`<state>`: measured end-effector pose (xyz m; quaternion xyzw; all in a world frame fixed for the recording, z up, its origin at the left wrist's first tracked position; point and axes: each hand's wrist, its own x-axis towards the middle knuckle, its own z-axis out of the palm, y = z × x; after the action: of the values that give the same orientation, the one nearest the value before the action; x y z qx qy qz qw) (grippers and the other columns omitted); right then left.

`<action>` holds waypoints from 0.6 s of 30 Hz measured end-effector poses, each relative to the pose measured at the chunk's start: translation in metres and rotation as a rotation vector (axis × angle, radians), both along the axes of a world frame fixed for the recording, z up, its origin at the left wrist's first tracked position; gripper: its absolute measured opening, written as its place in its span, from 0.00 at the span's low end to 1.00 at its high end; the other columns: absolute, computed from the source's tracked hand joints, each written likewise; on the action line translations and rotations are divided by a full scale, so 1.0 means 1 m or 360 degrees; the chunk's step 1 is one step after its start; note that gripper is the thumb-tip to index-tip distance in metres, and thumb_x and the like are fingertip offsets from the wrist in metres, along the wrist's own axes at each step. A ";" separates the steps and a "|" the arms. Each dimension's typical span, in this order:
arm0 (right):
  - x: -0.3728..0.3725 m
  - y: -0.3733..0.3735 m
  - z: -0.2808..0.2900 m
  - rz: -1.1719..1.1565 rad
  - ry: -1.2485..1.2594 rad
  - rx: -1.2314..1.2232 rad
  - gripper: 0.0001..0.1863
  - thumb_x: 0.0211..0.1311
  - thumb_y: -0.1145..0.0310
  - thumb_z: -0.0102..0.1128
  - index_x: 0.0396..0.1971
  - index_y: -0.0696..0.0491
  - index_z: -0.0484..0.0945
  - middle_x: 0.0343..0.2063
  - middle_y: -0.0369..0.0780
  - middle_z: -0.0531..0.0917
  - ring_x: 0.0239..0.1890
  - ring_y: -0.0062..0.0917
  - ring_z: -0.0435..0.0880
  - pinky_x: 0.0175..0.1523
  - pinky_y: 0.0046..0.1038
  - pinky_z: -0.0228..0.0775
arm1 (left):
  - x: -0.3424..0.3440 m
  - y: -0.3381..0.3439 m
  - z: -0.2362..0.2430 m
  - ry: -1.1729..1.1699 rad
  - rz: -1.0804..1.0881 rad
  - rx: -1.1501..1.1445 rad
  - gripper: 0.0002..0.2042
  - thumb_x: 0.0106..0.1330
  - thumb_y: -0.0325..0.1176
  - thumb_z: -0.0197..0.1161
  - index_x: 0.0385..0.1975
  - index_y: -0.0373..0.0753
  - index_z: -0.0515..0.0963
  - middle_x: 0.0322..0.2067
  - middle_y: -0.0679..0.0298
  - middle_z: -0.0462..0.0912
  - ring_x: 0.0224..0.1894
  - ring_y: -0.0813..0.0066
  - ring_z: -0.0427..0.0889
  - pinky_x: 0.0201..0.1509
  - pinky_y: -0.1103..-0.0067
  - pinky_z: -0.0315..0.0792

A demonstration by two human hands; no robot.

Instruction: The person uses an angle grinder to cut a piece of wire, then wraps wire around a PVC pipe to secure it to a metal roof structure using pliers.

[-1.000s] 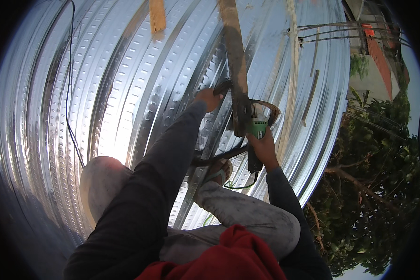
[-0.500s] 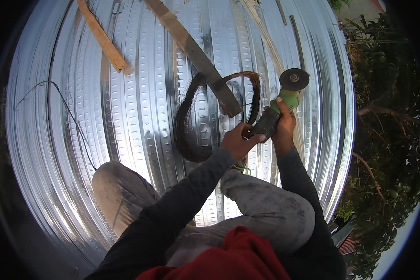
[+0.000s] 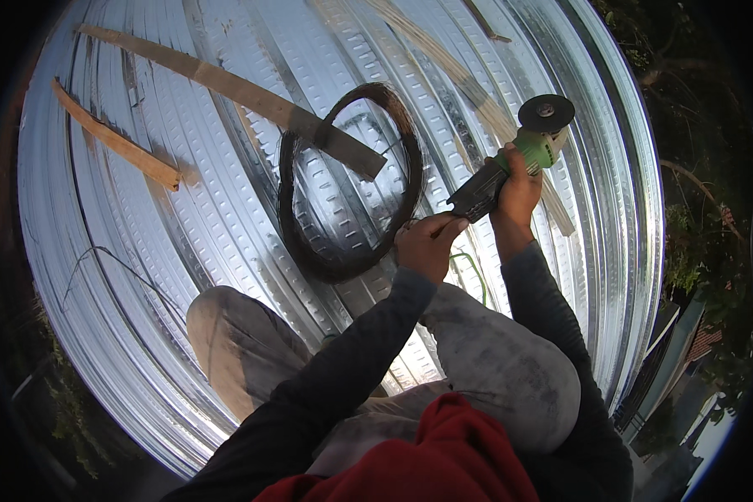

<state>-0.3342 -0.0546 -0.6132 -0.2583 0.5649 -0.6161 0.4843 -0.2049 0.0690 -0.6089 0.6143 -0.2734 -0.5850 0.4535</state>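
- Landmark: dark wire coil (image 3: 335,269), laid on ribbed metal decking (image 3: 217,213).
- Angle grinder (image 3: 484,188) is held to the right of the coil, disc (image 3: 546,113) at the far end, pointed away from the body.
- Grinder body is gripped by the right hand (image 3: 519,194), fingers wrapped round it.
- Left hand (image 3: 425,247), at the coil's lower right: fingers curled, thumb and forefinger brought together by the grinder's rear end. Whether anything is pinched cannot be told.
- Green cord (image 3: 477,272) is seen below right of the coil.
- Plank (image 3: 251,94) is laid across the coil's upper left, end inside the loop; shorter wood piece (image 3: 125,151) lies left of the coil.
- Step in hand, as judged: grinder being handled at its rear; no cut seen.
- Next move calls for a firm right grip, with disc clear of coil and cord.
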 end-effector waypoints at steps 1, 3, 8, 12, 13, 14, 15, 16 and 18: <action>-0.006 0.001 -0.003 -0.0044 0.0060 -0.0019 0.21 0.62 0.71 0.68 0.52 0.58 0.70 0.37 0.40 0.80 0.31 0.28 0.84 0.37 0.30 0.82 | -0.006 0.000 0.004 0.0020 -0.0015 -0.0085 0.12 0.66 0.35 0.72 0.42 0.33 0.87 0.27 0.70 0.83 0.27 0.88 0.78 0.33 0.84 0.73; -0.015 0.005 -0.007 -0.0064 0.0086 -0.0037 0.22 0.62 0.71 0.68 0.52 0.58 0.70 0.37 0.40 0.80 0.30 0.28 0.84 0.37 0.30 0.82 | -0.015 0.003 0.004 0.0053 -0.0028 -0.0243 0.11 0.67 0.34 0.72 0.43 0.34 0.87 0.30 0.69 0.86 0.31 0.88 0.80 0.36 0.85 0.74; -0.027 0.017 -0.010 -0.0072 -0.0072 0.0007 0.22 0.61 0.71 0.69 0.51 0.57 0.70 0.36 0.40 0.80 0.30 0.27 0.84 0.36 0.30 0.80 | -0.013 0.003 -0.023 0.0559 0.0246 0.0030 0.15 0.63 0.19 0.70 0.47 0.33 0.73 0.40 0.57 0.87 0.41 0.76 0.86 0.45 0.81 0.81; -0.023 0.022 -0.014 -0.0105 -0.0254 0.0082 0.21 0.60 0.70 0.70 0.47 0.57 0.70 0.36 0.39 0.81 0.32 0.25 0.83 0.34 0.30 0.78 | -0.002 0.002 -0.040 0.0395 0.0055 -0.0034 0.16 0.62 0.18 0.70 0.47 0.33 0.74 0.39 0.57 0.87 0.40 0.77 0.85 0.45 0.81 0.80; -0.025 0.024 -0.020 -0.0142 -0.0268 0.0115 0.21 0.59 0.70 0.71 0.48 0.57 0.70 0.36 0.40 0.81 0.32 0.24 0.83 0.34 0.28 0.77 | 0.001 0.004 -0.043 0.0331 0.0016 -0.0051 0.16 0.62 0.18 0.70 0.47 0.34 0.74 0.39 0.56 0.87 0.40 0.77 0.85 0.45 0.81 0.80; -0.022 0.022 -0.019 -0.0151 -0.0335 0.0147 0.21 0.59 0.70 0.71 0.48 0.57 0.70 0.36 0.39 0.81 0.32 0.24 0.82 0.35 0.28 0.77 | 0.006 0.003 -0.046 0.0283 0.0002 -0.0104 0.16 0.62 0.18 0.70 0.47 0.34 0.74 0.38 0.57 0.87 0.40 0.77 0.85 0.45 0.81 0.80; -0.019 0.021 -0.018 -0.0160 -0.0402 0.0178 0.21 0.59 0.70 0.71 0.48 0.57 0.70 0.36 0.39 0.81 0.32 0.23 0.82 0.35 0.28 0.77 | 0.011 0.001 -0.049 0.0237 -0.0012 -0.0158 0.17 0.62 0.17 0.70 0.48 0.34 0.73 0.38 0.57 0.87 0.40 0.76 0.85 0.45 0.81 0.80; -0.017 0.020 -0.022 -0.0171 -0.0404 0.0141 0.22 0.59 0.69 0.71 0.48 0.58 0.70 0.36 0.39 0.81 0.32 0.23 0.82 0.35 0.28 0.77 | 0.015 0.002 -0.051 0.0189 -0.0023 -0.0205 0.18 0.61 0.17 0.70 0.48 0.34 0.73 0.38 0.57 0.87 0.40 0.76 0.85 0.44 0.81 0.80; -0.020 0.018 -0.031 -0.0161 -0.0364 0.0116 0.23 0.59 0.68 0.71 0.49 0.58 0.70 0.37 0.39 0.81 0.32 0.23 0.82 0.35 0.28 0.76 | 0.016 -0.007 -0.046 0.0209 -0.0079 -0.0157 0.19 0.62 0.17 0.69 0.49 0.35 0.71 0.40 0.58 0.85 0.40 0.75 0.85 0.42 0.79 0.81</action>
<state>-0.3539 -0.0367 -0.6439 -0.1398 0.5404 -0.6442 0.5229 -0.1894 0.0625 -0.6554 0.5446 -0.2866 -0.6210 0.4855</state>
